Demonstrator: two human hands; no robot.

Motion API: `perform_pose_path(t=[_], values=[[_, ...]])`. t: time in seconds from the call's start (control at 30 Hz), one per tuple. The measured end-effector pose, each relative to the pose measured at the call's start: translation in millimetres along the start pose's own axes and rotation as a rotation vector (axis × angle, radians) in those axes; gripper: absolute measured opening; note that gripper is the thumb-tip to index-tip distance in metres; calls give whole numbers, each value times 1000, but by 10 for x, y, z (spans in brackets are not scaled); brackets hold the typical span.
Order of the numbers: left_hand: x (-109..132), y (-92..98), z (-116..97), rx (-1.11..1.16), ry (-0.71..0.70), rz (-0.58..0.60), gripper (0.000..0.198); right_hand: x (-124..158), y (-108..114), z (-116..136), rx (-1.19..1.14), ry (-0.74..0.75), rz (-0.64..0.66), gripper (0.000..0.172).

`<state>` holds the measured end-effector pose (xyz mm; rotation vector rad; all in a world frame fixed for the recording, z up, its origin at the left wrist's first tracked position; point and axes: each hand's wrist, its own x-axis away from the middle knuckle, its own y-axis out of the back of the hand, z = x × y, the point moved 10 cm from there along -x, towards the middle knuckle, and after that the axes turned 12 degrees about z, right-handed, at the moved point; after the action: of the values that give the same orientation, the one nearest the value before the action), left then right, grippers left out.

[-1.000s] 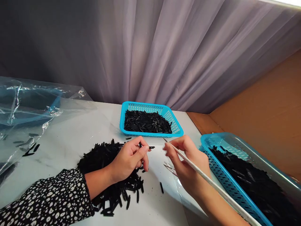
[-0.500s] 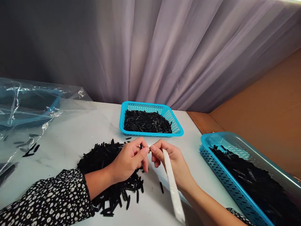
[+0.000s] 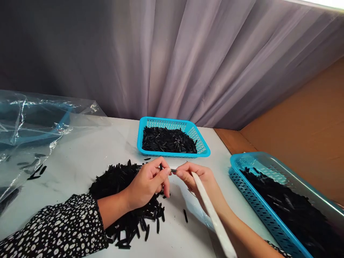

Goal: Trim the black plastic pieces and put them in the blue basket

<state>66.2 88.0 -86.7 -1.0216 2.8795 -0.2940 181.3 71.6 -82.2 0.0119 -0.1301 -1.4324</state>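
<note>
My left hand [image 3: 151, 181] is closed, pinching a short black strip [image 3: 173, 170] between thumb and forefinger. Another dark piece [image 3: 161, 166] shows among its curled fingers. My right hand [image 3: 197, 177] is closed too, its thumb and forefinger at the strip's other end. A long, flat white stick [image 3: 212, 211] is tucked in that hand and slants down toward the bottom edge; its tip is hidden by the fingers. Under my left wrist lies a pile of similar black strips [image 3: 115, 182], partly covered by the forearm. One loose strip [image 3: 185, 216] rests below my hands.
A blue perforated basket [image 3: 174, 154] with black strips stands at the back of the white table [image 3: 123, 138]. A larger blue basket [image 3: 258, 211] of dark pieces stands at right. Clear plastic sheeting [image 3: 59, 123] spreads at left. Behind are a grey curtain [image 3: 172, 64] and brown board [image 3: 301, 118].
My right hand has shifted slightly right, away from the left fingertips, so more of the black strip shows between them. The white stick has swung rightward at its lower end.
</note>
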Motion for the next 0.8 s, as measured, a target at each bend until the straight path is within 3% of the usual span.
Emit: perform_pose_path(t=[0.1,0.23,0.3,0.57,0.8], values=[[-12,45,35,17,3,-32,27,-55,88,125,116,56,-47,36],[-19,121,35,44,-20,-87,33,-185,472,310,291,167,-309,31],[-22,122,38,52,-17,-78,36,-278,603,325,336,186,-381,34],[-16,150,49,41,18,-106,41,-454,706,240,405,198,-406,35],[-9,157,60,39,26,-124,39,-307,474,317,367,198,-281,34]])
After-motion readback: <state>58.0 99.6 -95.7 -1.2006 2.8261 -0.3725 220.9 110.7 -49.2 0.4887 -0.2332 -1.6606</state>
